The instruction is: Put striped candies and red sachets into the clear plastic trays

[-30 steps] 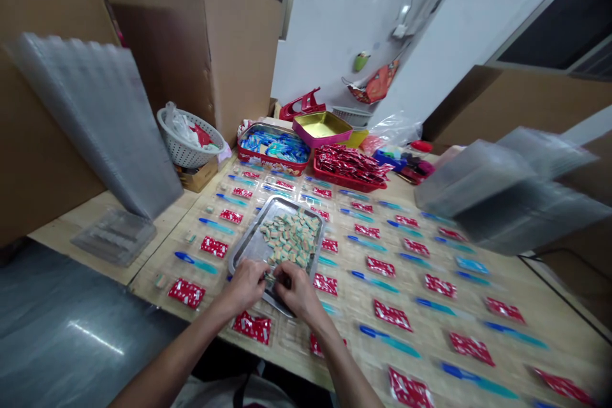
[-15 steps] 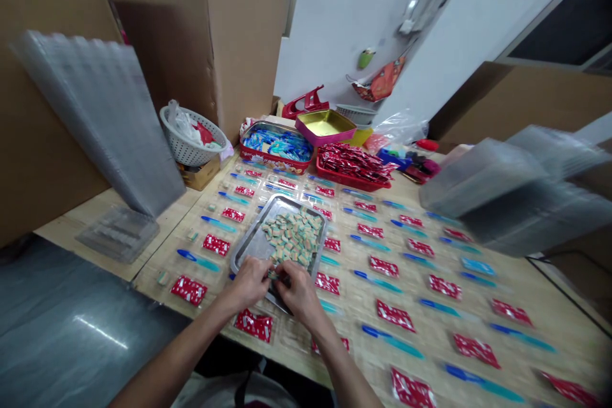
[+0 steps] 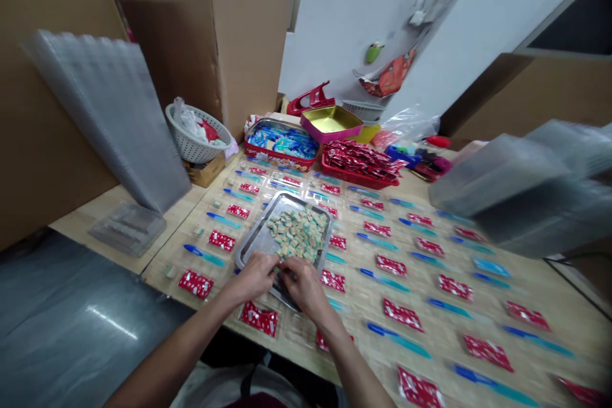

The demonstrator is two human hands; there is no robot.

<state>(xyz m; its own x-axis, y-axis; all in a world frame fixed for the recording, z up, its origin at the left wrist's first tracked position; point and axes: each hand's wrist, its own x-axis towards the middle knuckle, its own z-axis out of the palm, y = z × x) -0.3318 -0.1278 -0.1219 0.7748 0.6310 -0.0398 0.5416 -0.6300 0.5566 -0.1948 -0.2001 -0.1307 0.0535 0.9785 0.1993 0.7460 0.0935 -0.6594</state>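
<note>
A shallow metal tray (image 3: 255, 239) lies in front of me, with a heap of small tan-and-green square pieces (image 3: 299, 233) in it. Over its near end, my left hand (image 3: 257, 275) and my right hand (image 3: 302, 284) come together, fingertips almost touching. Both hands are closed in a pinch; whatever sits between the fingers is too small and covered to make out. Around the tray, clear plastic trays hold red dotted packets (image 3: 196, 283) and blue-and-turquoise pen-shaped items (image 3: 204, 255). Some on the left also hold a tan-and-green piece (image 3: 169, 271).
At the back stand a tin of blue packets (image 3: 282, 140), a gold-lined tin (image 3: 331, 121) and a red basket of red packets (image 3: 361, 162). Stacked clear trays rise at left (image 3: 112, 115) and right (image 3: 502, 172). A white basket (image 3: 196, 137) sits near cardboard (image 3: 251, 32).
The view has shifted slightly, so the scene sits a little further right. Both hands stay pinched together over the tray's near end.
</note>
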